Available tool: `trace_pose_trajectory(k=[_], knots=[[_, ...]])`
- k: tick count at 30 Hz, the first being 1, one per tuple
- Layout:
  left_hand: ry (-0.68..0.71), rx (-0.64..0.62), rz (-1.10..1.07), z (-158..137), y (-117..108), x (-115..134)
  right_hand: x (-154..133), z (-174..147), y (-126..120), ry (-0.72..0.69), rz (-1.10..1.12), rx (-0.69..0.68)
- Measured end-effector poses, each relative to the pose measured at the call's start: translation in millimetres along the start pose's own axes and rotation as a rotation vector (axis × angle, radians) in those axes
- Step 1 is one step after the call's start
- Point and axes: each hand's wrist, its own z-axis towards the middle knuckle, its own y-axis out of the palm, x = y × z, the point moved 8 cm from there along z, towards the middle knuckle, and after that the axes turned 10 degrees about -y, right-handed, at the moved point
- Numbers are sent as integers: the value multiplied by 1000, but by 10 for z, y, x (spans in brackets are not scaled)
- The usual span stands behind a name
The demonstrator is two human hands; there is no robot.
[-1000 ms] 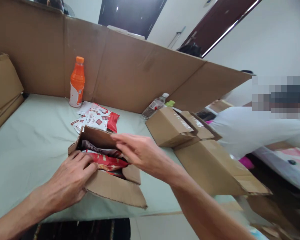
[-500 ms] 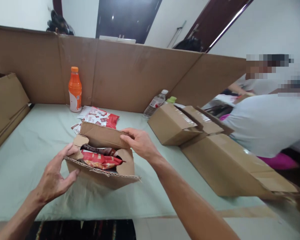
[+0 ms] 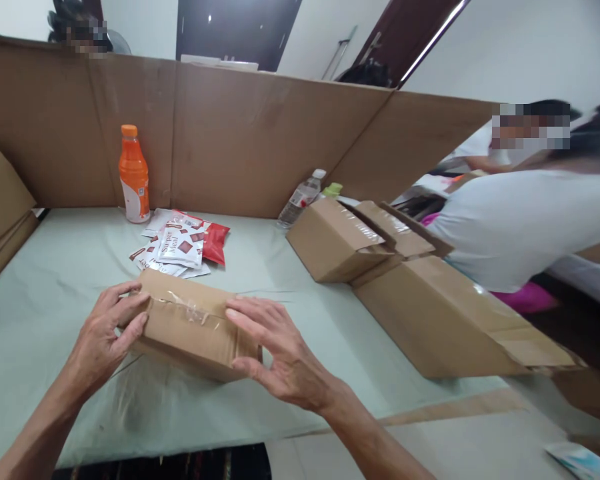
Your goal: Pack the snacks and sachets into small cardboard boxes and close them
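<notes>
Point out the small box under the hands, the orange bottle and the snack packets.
small box [image 3: 190, 320], head view, on its taped top.
orange bottle [image 3: 133, 173], head view, on its body.
snack packets [image 3: 180, 245], head view, on the top white packet.
</notes>
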Motion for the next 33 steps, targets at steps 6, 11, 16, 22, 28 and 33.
trace_pose_trajectory(k=[6, 11, 16, 22, 28, 33], knots=[[-22, -16, 65, -22, 2, -12, 130, 144, 178, -20, 30, -283], [25, 45, 79, -20, -33, -99, 28, 224, 251, 4, 18, -410], [58, 96, 81, 43, 85, -169, -42, 232, 138, 71, -16, -418], [-31, -70, -78, -143, 738, 86, 54, -606, -378, 296, -103, -314], [33, -249, -78, -376, 1333, 195, 634, -2036, -1224, 689, -471, -110], [251, -276, 56, -643, 1594, 35, 1230, -2518, -1617, 947, -677, -87]])
